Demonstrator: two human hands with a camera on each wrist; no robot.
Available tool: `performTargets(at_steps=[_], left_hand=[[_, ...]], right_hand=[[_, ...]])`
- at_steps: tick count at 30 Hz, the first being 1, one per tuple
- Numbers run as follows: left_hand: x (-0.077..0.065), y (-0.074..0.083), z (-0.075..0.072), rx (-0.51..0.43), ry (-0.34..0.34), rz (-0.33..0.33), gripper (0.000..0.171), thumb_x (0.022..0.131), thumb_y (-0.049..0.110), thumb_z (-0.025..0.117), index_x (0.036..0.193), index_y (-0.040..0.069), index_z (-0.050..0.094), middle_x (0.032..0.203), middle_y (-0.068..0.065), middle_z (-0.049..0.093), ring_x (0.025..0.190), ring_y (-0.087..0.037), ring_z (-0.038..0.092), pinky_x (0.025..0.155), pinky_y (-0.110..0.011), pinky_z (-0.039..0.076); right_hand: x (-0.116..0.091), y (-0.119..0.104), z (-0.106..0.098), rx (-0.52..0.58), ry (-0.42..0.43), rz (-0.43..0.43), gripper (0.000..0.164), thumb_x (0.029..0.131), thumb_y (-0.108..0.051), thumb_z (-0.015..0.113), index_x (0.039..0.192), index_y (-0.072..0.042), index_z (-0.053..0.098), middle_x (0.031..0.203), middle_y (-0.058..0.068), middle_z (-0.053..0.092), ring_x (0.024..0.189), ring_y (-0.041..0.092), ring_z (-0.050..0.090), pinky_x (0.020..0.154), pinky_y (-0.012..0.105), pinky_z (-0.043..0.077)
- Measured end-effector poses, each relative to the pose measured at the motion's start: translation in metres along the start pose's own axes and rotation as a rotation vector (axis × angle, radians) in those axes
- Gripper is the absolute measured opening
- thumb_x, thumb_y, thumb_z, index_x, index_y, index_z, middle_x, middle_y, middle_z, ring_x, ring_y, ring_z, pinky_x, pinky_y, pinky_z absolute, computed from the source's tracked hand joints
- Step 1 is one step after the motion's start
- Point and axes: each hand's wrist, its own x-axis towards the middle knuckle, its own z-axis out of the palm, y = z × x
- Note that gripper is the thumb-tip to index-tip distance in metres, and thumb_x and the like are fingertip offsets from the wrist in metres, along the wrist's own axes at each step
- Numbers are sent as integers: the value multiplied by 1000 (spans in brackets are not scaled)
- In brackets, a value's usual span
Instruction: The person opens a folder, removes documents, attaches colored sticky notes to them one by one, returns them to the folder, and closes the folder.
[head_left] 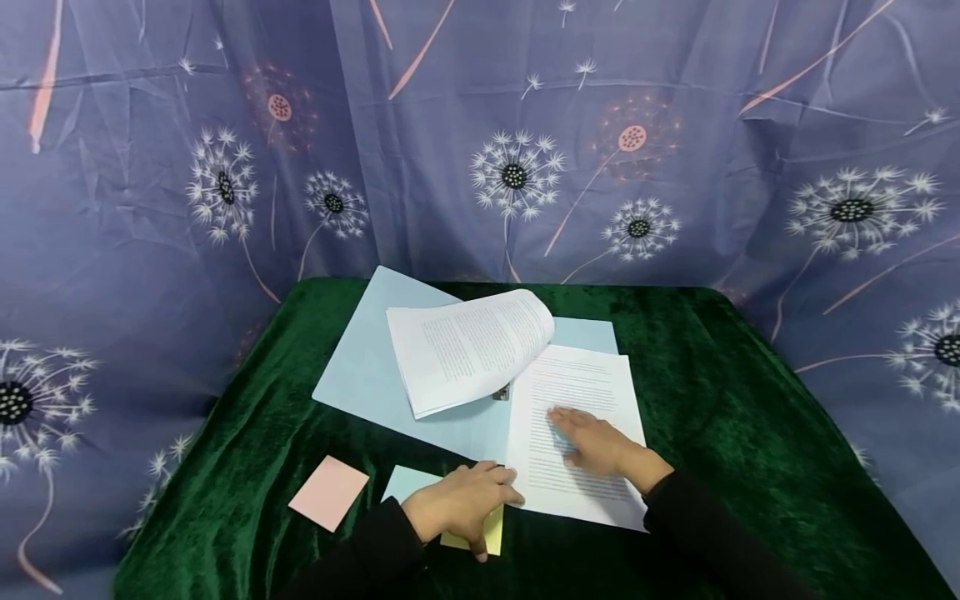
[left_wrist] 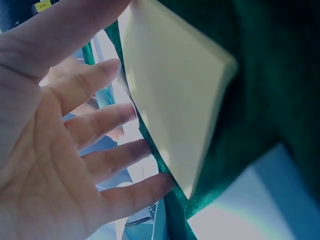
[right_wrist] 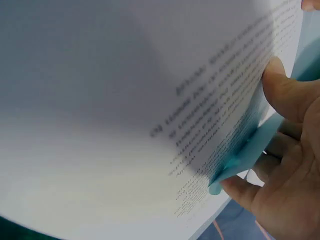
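Over a yellow sticky note pad (head_left: 492,533) at the near side of the table, my left hand (head_left: 465,497) spreads its fingers. The left wrist view shows the pad (left_wrist: 172,85) beside the thumb and the fingers extended with nothing held. My right hand (head_left: 600,446) rests on a printed page (head_left: 581,375) at the right of an open light blue folder (head_left: 367,367). A small blue sticky note (right_wrist: 250,150) lies between that page and the right fingers, its near edge lifted. The right thumb (right_wrist: 277,80) touches the page.
A turned stack of printed sheets (head_left: 468,350) curls over the folder's left side, by a metal clip (head_left: 502,392). A pink sticky note pad (head_left: 328,493) lies at the left; a light blue pad (head_left: 405,481) is partly behind the left hand. Green cloth (head_left: 735,417) covers the table.
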Motion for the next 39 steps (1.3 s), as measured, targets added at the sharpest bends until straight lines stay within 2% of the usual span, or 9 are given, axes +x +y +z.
performTargets(at_steps=[3, 8, 19, 26, 33, 39], left_hand=[[0, 0, -1, 4, 1, 5, 78, 56, 40, 88, 127, 29, 58, 133, 5, 43, 115, -15, 39, 85, -38, 42], [1, -1, -1, 8, 0, 7, 78, 56, 42, 88, 127, 29, 58, 132, 5, 44, 115, -16, 40, 85, -39, 41], [2, -1, 1, 16, 9, 16, 78, 54, 43, 88, 125, 30, 59, 124, 9, 46, 107, -13, 41, 80, -36, 41], [3, -2, 0, 12, 17, 19, 78, 53, 42, 89, 124, 29, 60, 114, 11, 47, 98, -10, 40, 75, -32, 42], [2, 1, -1, 13, 6, 2, 77, 53, 42, 89, 123, 29, 61, 113, 12, 47, 99, -11, 41, 77, -32, 42], [3, 1, 0, -3, 1, -5, 76, 53, 41, 89, 122, 29, 62, 109, 13, 47, 98, -10, 40, 77, -32, 41]], right_hand=[[2, 3, 0, 40, -28, 17, 71, 85, -15, 68, 143, 1, 31, 146, 18, 30, 132, 35, 27, 101, 52, 26], [3, 5, 1, 65, -21, 38, 74, 83, -16, 70, 143, 2, 30, 145, 17, 31, 132, 34, 27, 104, 47, 23], [-3, 5, 7, -6, 36, 154, 77, 80, -28, 72, 140, 2, 36, 142, 19, 36, 130, 34, 33, 100, 48, 29], [-4, 3, 8, -59, 50, 228, 77, 80, -32, 71, 138, 5, 38, 141, 21, 37, 128, 36, 34, 98, 56, 27], [-9, 0, 9, -64, 95, 316, 78, 80, -37, 70, 137, 5, 38, 136, 25, 41, 124, 39, 38, 96, 62, 22], [-13, -1, 9, -91, 91, 404, 83, 80, -44, 68, 136, 8, 37, 134, 28, 41, 124, 41, 38, 96, 65, 18]])
